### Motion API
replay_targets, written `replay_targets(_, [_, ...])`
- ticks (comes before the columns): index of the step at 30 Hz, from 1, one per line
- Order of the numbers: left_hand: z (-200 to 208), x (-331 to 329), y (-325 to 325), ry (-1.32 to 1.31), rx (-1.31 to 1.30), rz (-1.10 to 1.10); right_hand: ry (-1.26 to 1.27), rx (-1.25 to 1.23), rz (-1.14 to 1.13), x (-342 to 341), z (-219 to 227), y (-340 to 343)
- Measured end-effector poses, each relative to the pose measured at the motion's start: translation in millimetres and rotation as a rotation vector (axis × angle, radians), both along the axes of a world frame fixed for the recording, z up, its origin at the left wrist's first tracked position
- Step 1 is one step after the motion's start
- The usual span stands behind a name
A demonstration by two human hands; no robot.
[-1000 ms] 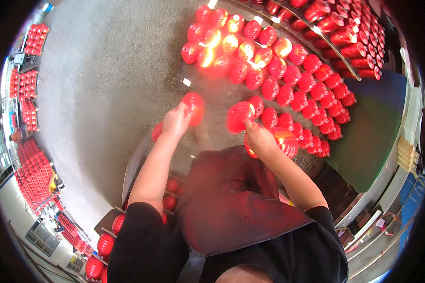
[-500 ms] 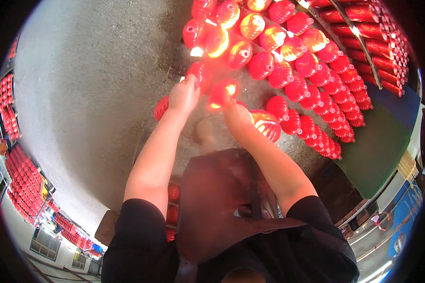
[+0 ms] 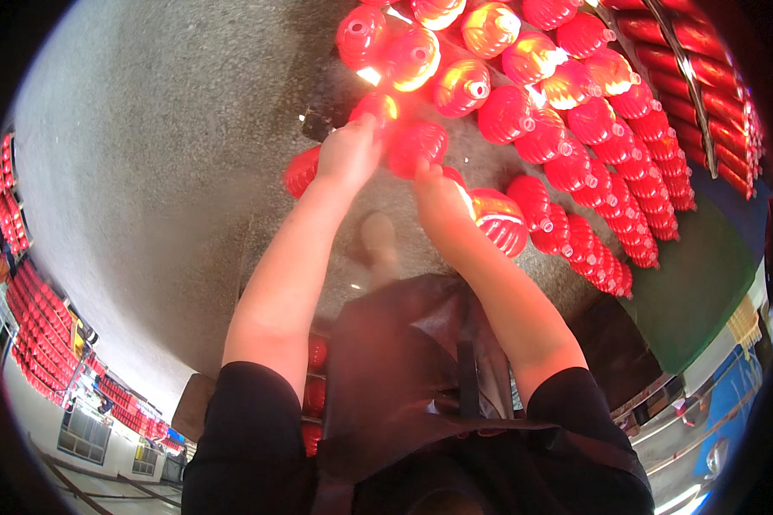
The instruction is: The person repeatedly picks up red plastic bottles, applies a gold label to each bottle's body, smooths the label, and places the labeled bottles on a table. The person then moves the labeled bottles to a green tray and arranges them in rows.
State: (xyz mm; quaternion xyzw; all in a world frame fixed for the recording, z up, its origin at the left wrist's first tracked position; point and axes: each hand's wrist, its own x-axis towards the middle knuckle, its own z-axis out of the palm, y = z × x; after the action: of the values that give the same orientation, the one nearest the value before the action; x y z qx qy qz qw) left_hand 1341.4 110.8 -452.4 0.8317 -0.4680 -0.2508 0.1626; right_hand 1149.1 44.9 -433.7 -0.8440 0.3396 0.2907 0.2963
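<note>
My left hand [image 3: 350, 156] is closed round the near end of a glossy red lantern-shaped piece [image 3: 374, 109], whose far side glows in bright light. In my right hand [image 3: 445, 202] the fingers pinch the lower edge of another round red lantern-shaped piece [image 3: 418, 148]. The two pieces are close side by side. Beside my left wrist lies a ribbed red piece [image 3: 302, 172]. A larger ribbed one [image 3: 500, 225] is just right of my right hand, partly covered by it. What my fingertips grip exactly is hidden.
Rows of red lantern-shaped pieces [image 3: 567, 163] with small clear necks fill the far right. Beyond them, long red tubes [image 3: 696, 64] sit behind a dark bar [image 3: 691, 77]. A green surface [image 3: 704, 283] lies at the right. Grey floor [image 3: 172, 129] spreads at the left.
Both hands have moved slightly right and away from me with their red pieces. The view has shifted a little, so the rows of red pieces appear farther right.
</note>
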Motion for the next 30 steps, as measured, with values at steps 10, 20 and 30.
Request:
replay_targets(10, [11,3,0,0.066,-0.149,0.0,0.042,-0.015,0.084,-4,23,-9])
replay_targets(20, [-15,67,-19,0.151,-0.552,0.602,0.015,-0.068,0.061,-23,37,-10])
replay_targets(30, [-45,73,-18,0.404,-0.509,0.736,-0.361,-0.212,-0.539,-76,5,-21])
